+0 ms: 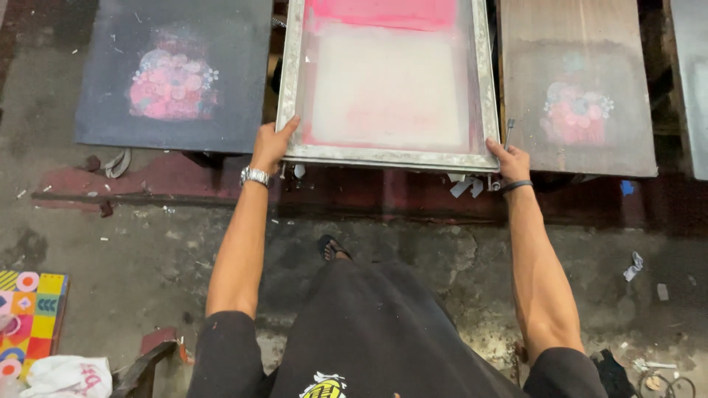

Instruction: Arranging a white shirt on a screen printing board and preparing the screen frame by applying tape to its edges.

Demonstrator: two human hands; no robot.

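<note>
A metal-framed printing screen point(389, 156) with pink ink on its mesh lies flat ahead of me. My left hand point(271, 144), with a silver watch at the wrist, grips the frame's near left corner. My right hand point(507, 161), with a dark wristband, grips the near right corner. A dark printing board point(110, 110) with a pink flower print lies to the left of the screen. A brown board point(590, 147) with the same kind of print lies to the right.
A stained concrete floor point(133, 258) runs below the boards, with scraps of paper point(633, 267) on it. A colourful patterned mat point(29, 309) and a white cloth bundle point(66, 377) sit at the bottom left. My sandalled foot point(333, 248) shows under the screen's edge.
</note>
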